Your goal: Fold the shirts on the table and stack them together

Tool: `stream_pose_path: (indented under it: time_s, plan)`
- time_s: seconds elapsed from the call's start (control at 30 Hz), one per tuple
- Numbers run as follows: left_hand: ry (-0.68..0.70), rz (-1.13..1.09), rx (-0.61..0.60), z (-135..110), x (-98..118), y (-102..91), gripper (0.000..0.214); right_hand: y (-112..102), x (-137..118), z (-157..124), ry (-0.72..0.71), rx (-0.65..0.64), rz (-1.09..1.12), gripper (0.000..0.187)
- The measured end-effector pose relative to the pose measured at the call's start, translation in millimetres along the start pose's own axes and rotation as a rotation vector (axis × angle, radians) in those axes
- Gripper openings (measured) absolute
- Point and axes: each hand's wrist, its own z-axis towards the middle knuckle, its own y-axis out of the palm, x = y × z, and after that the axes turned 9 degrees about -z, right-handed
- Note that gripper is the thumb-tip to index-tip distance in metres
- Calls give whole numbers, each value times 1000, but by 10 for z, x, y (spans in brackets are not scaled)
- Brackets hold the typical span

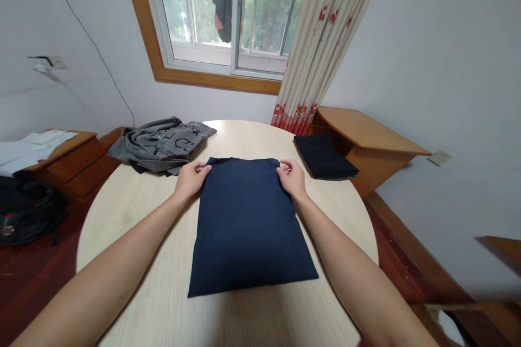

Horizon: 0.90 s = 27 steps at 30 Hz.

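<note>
A navy blue piece of folded clothing (pixel 250 222) lies flat on the round table, its long sides running toward me. My left hand (pixel 192 179) pinches its far left corner between thumb and fingers. At the far right corner, my right hand (pixel 292 176) grips the cloth edge in the same way. Which kind of garment it is cannot be made out, since no collar or sleeve shows. Beyond my left hand sits a crumpled grey shirt (pixel 163 143) with dark lettering. Past my right hand rests a neatly folded black garment stack (pixel 324 156).
The pale round table (pixel 134 260) fills the middle. A wooden desk (pixel 366 130) stands behind it at right, under a floral curtain (pixel 321 38). At left are a wooden cabinet (pixel 81 165) with white cloth on top and a black backpack (pixel 28 211). A window (pixel 228 16) is ahead.
</note>
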Motion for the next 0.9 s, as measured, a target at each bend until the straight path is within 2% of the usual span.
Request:
stream_pose_path:
  time_s: [0.1,0.17,0.23,0.27,0.4,0.43,0.5,0.6,0.7,0.8,0.9]
  plan:
    - [-221,-402,-16,39,-18,28,32,21,23,32,101,6,120,48]
    - [-325,-503,-29,59,-37,23,37,24,46,40,154,-16,116,51]
    - [-305,-386,-24,62,-53,-7,46,12,59,27,137,-16,27,50]
    - [-229,-256,-21,55,-55,-26,49,1,54,12,95,-7,-41,49]
    - [290,353,-75,-35,-11,-44,44,-43,-61,-88,-201,-1,-304,44]
    - [387,450,-107,-70,6,-19,43,-43,-105,-117,-282,-26,-347,43]
    - [487,560,-206,-142,27,63,48,-23,-183,-169,-424,-121,-414,45]
    - [447,674,-418,-220,14,201,58,32,-220,-210,-463,-346,-514,53]
    - [321,777,-552,-229,-20,249,64,59,-151,-186,-324,-499,-599,62]
    - [257,821,-564,-178,-42,187,65,42,-47,-130,-212,-512,-637,67]
    - [201,845,-500,-107,-75,70,62,9,35,-86,-176,-475,-652,64]
